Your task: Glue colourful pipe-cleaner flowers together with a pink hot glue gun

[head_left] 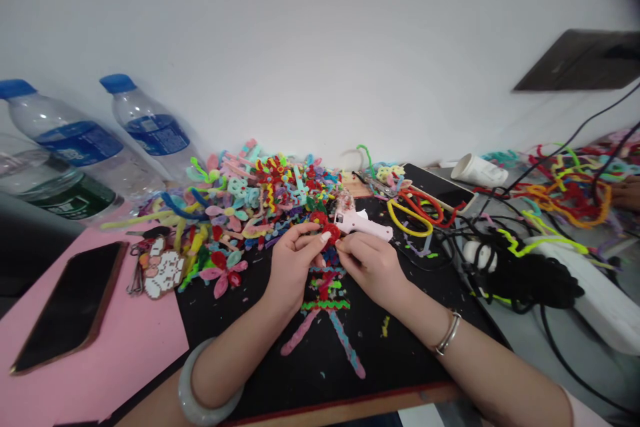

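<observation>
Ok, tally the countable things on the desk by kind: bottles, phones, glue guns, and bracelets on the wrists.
Water bottles: 3, two blue-capped and one green-labelled
Phones: 2, one on the pink sheet, one near the wall
Glue gun: 1
Bracelets: 2, left wrist, right wrist
Total: 8

Both forearms are bare from wrist to the lower edge of the frame. The left hand has short, neat nails, and its wrist carries a thick, smooth, pale grey-green bangle, rounded and glossy, at the lower middle-left. The right hand has a thin silver-coloured metal bracelet of doubled bands. A bit of pale pink sleeve shows at the lower right corner.
</observation>
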Tool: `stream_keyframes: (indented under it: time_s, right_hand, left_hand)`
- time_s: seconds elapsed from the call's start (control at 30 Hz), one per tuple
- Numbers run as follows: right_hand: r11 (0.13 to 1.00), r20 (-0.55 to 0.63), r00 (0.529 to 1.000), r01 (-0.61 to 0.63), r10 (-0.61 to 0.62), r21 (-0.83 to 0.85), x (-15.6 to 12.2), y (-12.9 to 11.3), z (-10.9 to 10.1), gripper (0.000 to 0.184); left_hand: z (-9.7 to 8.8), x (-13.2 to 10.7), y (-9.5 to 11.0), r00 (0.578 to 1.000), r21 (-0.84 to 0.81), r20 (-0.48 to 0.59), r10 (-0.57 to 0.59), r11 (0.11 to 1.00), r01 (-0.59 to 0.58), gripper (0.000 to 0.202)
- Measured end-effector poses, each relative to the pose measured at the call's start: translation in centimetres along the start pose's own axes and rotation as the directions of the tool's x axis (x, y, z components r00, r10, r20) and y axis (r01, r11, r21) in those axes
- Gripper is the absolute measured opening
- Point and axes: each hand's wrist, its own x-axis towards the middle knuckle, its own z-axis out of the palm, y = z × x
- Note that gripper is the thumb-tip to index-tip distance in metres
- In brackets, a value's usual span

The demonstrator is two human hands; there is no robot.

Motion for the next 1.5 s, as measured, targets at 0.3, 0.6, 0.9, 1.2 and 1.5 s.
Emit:
stream_keyframes:
  time_s: [0.3, 0.6, 0.9, 1.2, 1.5]
  right_hand:
    - [1.0, -0.004, 1.0, 0.009, -0.009, -0.01, -0.11, 0.36, -0.11, 0.013]
    - [1.0, -0.022, 1.0, 0.014, -0.014, -0.019, -0.11, 0.43, -0.13, 0.012]
    - [1.0, -0.031, 0.999, 0.014, -0.014, -0.022, -0.14, 0.49, -0.04, 0.012]
    - [0.999, -0.038, 0.999, 0.023, -0.024, -0.027, -0.13, 0.49, -0.04, 0.011]
    - [1.0, -0.028, 0.999, 0.017, -0.018, -0.015, -0.18, 0.57, -0.12, 0.011]
  left_hand:
    - [0.26, -0.06, 0.35, 0.998, 0.0, 0.028, -0.052, 0.999, 0.053, 0.036]
    - [0.26, -0.08, 0.48, 0.996, -0.056, 0.036, -0.082, 0.995, 0.084, 0.04]
    - [0.26, -0.03, 0.45, 0.995, -0.066, 0.029, -0.1, 0.993, 0.102, 0.037]
    - [0.1, 0.24, 0.05, 0.996, -0.076, 0.016, -0.088, 0.993, 0.089, 0.025]
    - [0.08, 0.32, -0.02, 0.996, -0.094, 0.005, -0.092, 0.991, 0.092, 0.021]
